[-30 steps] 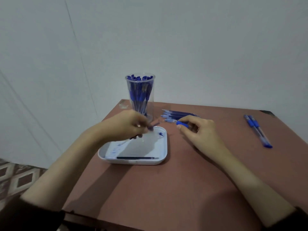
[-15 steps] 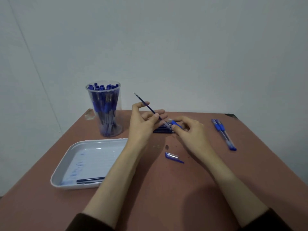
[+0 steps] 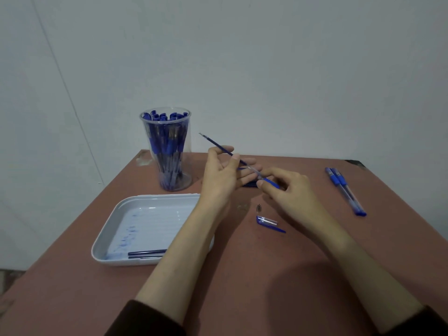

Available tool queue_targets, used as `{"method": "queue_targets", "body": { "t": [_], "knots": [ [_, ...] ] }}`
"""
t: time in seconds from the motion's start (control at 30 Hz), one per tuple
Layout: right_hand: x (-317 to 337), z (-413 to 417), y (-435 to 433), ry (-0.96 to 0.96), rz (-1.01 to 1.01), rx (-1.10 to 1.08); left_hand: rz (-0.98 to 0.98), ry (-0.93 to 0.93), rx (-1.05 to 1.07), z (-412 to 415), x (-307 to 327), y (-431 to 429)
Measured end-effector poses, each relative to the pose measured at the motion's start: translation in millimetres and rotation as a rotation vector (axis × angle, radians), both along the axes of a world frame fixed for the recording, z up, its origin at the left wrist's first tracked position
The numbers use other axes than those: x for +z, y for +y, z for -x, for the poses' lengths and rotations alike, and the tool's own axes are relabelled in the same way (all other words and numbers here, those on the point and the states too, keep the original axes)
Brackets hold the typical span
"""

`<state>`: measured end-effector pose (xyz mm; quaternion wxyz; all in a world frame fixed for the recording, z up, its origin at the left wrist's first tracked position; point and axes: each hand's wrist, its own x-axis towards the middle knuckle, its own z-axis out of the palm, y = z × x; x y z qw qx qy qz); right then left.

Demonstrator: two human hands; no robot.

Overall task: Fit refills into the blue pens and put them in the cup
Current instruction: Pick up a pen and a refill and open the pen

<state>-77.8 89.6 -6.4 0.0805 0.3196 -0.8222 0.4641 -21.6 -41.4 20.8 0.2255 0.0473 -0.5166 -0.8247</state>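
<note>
Refill (image 3: 215, 144) slants up toward the cup (image 3: 167, 151), pinched between the thumb and a fingertip of the left hand (image 3: 220, 177) just right of the cup. Its lower end meets the clear pen barrel (image 3: 269, 182), which the right hand (image 3: 291, 190) grips with curled fingers. How far it sits inside the barrel I cannot make out. Behind the hands a dark pile of refills (image 3: 251, 184) is mostly hidden. In front of the cup, the tray (image 3: 157, 196) holds two spare refills (image 3: 145, 252), cut off by the left forearm. Half a second back the pose was much the same. A second back the left hand sat low over the tray.
</note>
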Motion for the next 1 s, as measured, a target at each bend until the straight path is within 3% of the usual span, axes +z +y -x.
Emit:
{"method": "queue_targets", "body": {
  "t": [0.3,1.0],
  "knots": [
    [1.1,1.4,0.8,-0.05,0.092,-0.009,-0.022,0.027,0.007,2.3,1.3,-4.3],
    [5.6,-2.5,0.2,-0.03,0.078,-0.003,0.006,0.004,-0.016,2.2,-2.1,-3.1]
  ]
}}
